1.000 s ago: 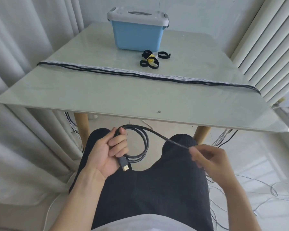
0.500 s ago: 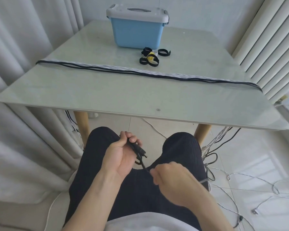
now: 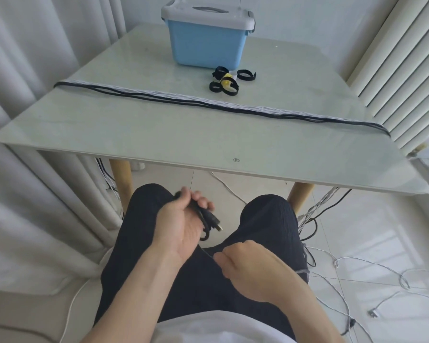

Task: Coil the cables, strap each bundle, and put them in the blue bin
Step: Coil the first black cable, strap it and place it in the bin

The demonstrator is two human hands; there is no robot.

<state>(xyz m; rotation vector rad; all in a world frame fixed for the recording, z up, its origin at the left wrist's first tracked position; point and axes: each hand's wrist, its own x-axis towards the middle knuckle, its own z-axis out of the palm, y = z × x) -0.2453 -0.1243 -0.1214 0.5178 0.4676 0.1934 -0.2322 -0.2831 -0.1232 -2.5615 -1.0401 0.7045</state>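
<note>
Below the table (image 3: 208,147) edge, your left hand (image 3: 181,224) grips the coiled black cable (image 3: 204,219) while your right hand (image 3: 248,266) pinches its trailing length.

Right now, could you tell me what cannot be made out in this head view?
- Blue bin: contents hidden by its closed white lid.
- Black cable: coil count hidden inside the left hand.
- Right hand: fingertips hidden behind its own back.
- Straps: number unclear, overlapping and small.
- Floor cables: ends cut off by the frame edge.
</note>
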